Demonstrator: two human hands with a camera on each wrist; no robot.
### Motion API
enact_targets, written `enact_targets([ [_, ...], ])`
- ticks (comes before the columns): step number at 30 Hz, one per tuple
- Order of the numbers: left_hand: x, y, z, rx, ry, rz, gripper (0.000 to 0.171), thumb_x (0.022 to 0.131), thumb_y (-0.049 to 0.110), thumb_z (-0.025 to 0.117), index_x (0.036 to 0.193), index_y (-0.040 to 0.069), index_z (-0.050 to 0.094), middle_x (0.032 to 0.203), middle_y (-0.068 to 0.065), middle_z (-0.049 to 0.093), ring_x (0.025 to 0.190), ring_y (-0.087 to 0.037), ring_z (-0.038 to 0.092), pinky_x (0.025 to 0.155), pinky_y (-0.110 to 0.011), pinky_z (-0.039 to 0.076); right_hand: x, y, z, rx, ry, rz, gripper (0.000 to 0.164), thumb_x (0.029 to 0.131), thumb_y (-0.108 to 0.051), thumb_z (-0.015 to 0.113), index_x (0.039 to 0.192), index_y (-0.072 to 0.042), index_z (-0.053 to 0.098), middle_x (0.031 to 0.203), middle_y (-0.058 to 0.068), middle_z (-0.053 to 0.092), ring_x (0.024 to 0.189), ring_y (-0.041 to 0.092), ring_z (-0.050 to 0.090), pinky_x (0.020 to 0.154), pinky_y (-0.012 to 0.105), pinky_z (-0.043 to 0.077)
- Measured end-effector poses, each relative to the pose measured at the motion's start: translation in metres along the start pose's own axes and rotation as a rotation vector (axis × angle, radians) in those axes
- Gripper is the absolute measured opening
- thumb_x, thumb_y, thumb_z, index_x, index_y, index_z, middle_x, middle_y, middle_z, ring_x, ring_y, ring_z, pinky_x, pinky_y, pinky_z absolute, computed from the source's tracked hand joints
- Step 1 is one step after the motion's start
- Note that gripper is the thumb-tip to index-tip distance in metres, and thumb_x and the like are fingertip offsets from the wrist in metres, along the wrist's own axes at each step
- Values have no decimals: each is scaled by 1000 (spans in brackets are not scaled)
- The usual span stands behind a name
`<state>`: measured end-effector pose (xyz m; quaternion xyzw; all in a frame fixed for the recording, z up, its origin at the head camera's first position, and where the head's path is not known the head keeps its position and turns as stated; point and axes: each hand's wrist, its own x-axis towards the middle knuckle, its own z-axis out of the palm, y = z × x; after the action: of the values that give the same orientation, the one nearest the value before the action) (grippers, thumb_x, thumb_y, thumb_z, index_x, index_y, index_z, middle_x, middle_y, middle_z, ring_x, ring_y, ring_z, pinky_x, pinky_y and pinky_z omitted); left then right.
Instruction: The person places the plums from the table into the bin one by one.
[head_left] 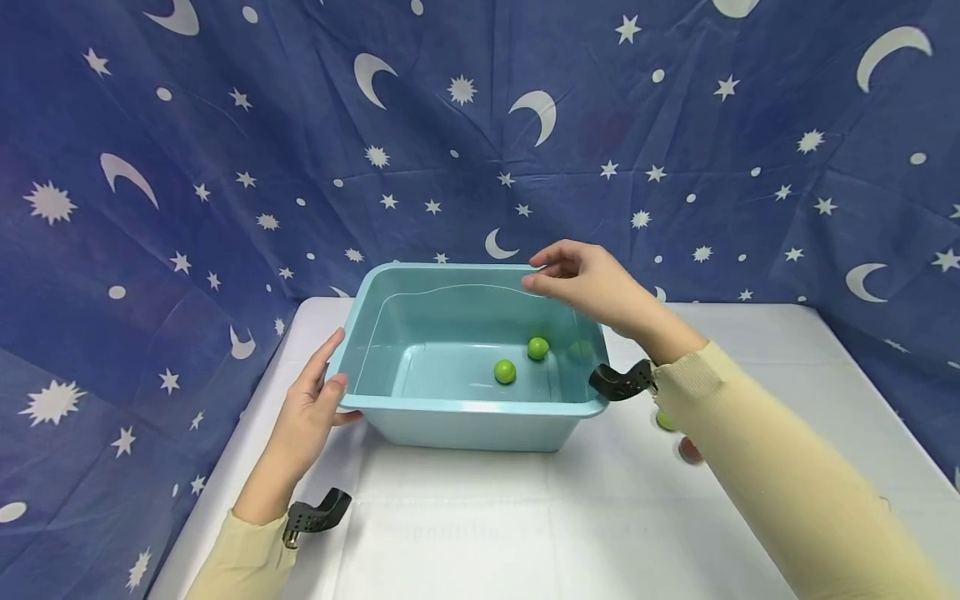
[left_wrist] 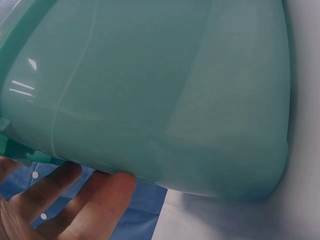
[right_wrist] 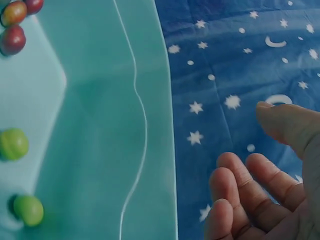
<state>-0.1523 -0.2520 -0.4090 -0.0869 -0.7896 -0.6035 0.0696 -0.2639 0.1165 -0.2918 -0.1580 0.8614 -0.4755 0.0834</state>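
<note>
1. Nearest me in interest, the right hand (head_left: pixel 588 279) hangs over the far right rim of a light-blue plastic tub (head_left: pixel 465 429); its fingers (right_wrist: pixel 240 182) are loosely bent, thumb apart, holding nothing.
2. The left hand (head_left: pixel 303 412) rests against the tub's left end, thumb at the rim, fairly straight fingers touching the outer wall.
3. The tub sits upright on the bench (head_left: pixel 450 542), between the two hands.
4. On the tub's floor, right of the middle, lie two small green fruits (head_left: pixel 505 372), near each other but apart.
5. From the right wrist I also glimpse a cluster of red and orange fruits (right_wrist: pixel 13 40); I can't place it exactly.
6. Right of the tub, partly behind the cream right sleeve (head_left: pixel 787 467), are a green item (head_left: pixel 664 421) and a reddish item (head_left: pixel 689 451).
7. Behind everything hangs a dark-blue moon-and-star cloth (head_left: pixel 300 125).
</note>
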Motion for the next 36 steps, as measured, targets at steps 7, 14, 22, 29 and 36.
enact_targets([
  [7, 1, 0, -1, 2, 4, 1, 53, 103, 23, 43, 153, 30, 28, 156, -11, 23, 112, -45, 51, 69, -42, 60, -24, 19, -24, 23, 84, 11, 55, 83, -47, 73, 123, -12, 59, 106, 5, 65, 100, 22, 60, 86, 37, 51],
  [14, 2, -1, 0, 5, -5, 3, 53, 103, 22, 43, 153, 29, 28, 155, -11, 25, 111, -45, 52, 69, -41, 60, -56, 48, -43, -8, 166, 41, 51, 84, -49, 71, 121, -16, 60, 108, 4, 65, 95, 18, 61, 76, 28, 54],
  [22, 1, -1, -1, 7, -4, 3, 53, 103, 21, 43, 154, 29, 28, 153, -14, 28, 109, -44, 53, 69, -41, 60, -91, 94, -55, -58, 159, 127, 54, 88, -46, 68, 127, -11, 56, 114, 7, 64, 96, 16, 60, 76, 22, 53],
  [29, 2, 0, -1, 6, -3, 2, 53, 103, 21, 43, 154, 29, 28, 153, -14, 29, 108, -42, 54, 69, -40, 60, -124, 147, -61, -110, 129, 231, 59, 88, -50, 66, 130, -10, 54, 116, 9, 63, 98, 15, 59, 77, 19, 50],
  [36, 2, 2, -1, 10, 1, 2, 53, 103, 22, 43, 154, 28, 29, 154, -11, 26, 109, -43, 53, 68, -40, 60, -154, 180, -64, -141, 69, 293, 62, 89, -46, 68, 131, -4, 53, 111, 10, 65, 94, 14, 60, 75, 22, 51],
])
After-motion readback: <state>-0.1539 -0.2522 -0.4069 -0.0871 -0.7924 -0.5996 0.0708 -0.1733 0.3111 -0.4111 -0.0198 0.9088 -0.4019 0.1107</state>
